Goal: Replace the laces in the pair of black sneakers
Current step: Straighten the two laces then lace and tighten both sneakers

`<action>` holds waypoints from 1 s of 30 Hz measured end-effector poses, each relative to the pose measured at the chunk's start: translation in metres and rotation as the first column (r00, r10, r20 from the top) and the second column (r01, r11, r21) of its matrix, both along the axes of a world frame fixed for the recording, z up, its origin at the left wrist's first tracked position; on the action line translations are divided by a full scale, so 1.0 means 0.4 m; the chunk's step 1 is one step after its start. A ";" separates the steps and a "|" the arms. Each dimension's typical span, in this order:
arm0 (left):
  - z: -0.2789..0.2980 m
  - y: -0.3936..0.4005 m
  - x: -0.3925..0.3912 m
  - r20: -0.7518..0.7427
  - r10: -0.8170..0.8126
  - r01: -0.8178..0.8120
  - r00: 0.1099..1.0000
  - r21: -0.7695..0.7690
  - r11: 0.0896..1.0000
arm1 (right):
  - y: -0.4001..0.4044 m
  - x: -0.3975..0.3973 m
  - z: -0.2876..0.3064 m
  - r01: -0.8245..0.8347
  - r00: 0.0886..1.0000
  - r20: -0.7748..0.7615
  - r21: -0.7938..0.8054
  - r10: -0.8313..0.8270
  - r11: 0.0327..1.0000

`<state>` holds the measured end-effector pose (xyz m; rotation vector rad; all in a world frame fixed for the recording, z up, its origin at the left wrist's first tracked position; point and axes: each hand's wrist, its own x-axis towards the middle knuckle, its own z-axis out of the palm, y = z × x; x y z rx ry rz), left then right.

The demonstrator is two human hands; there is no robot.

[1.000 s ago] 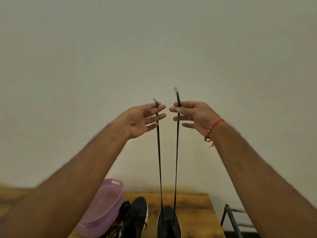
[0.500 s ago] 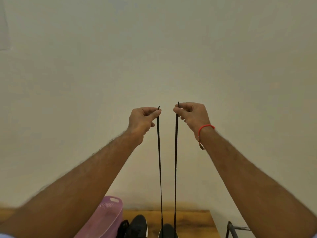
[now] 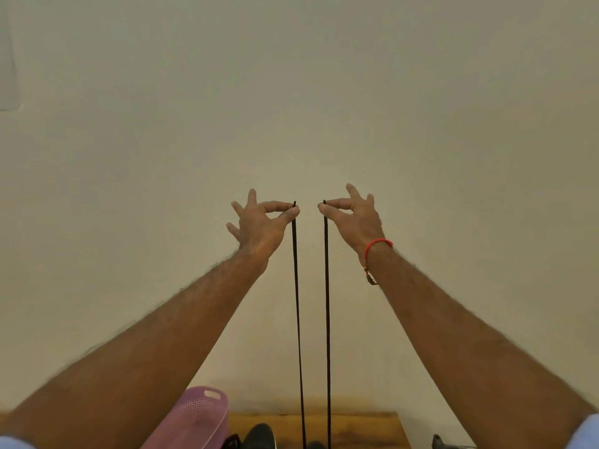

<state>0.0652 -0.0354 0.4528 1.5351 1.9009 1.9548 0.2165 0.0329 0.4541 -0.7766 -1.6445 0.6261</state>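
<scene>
Two bare forearms reach up and forward against a plain wall (image 3: pixel 324 92); compared with half a second ago the view sits about the same, table edge just in sight. Wooden table (image 3: pixel 363 429) along the bottom, pink perforated basket (image 3: pixel 194 419) at its left, toe of one black sneaker (image 3: pixel 259 437) beside the basket; second sneaker's toe barely shows between the strands. Black lace (image 3: pixel 295 303) runs up from the bottom edge in two taut, near-parallel strands. Left hand (image 3: pixel 259 222) pinches the left strand's tip between thumb and forefinger; other fingers now splayed out, where before they were curled in. Right hand (image 3: pixel 353 218) pinches the right tip likewise, spare fingers also fanned open since earlier. Red thread bracelet (image 3: pixel 377 244) on the right wrist.
</scene>
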 end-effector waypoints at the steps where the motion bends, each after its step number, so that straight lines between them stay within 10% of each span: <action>1: 0.003 0.001 0.002 -0.020 0.004 -0.004 1.000 0.002 1.000 | 0.002 -0.001 0.000 0.015 1.000 0.011 0.002 -0.015 1.000; 17: 0.011 0.015 0.005 -0.107 0.092 -0.091 0.990 0.011 0.996 | 0.041 -0.003 -0.003 0.029 0.999 0.028 0.015 -0.029 0.999; 21: -0.039 0.014 -0.018 -0.059 -0.101 0.103 0.993 0.045 0.994 | 0.081 0.007 -0.056 -0.058 0.998 0.000 -0.038 0.058 0.998; 30: -0.358 -0.002 -0.080 -0.312 -0.233 0.093 0.921 -0.403 0.910 | 0.152 0.060 -0.292 0.118 0.984 0.153 -0.141 -0.096 0.983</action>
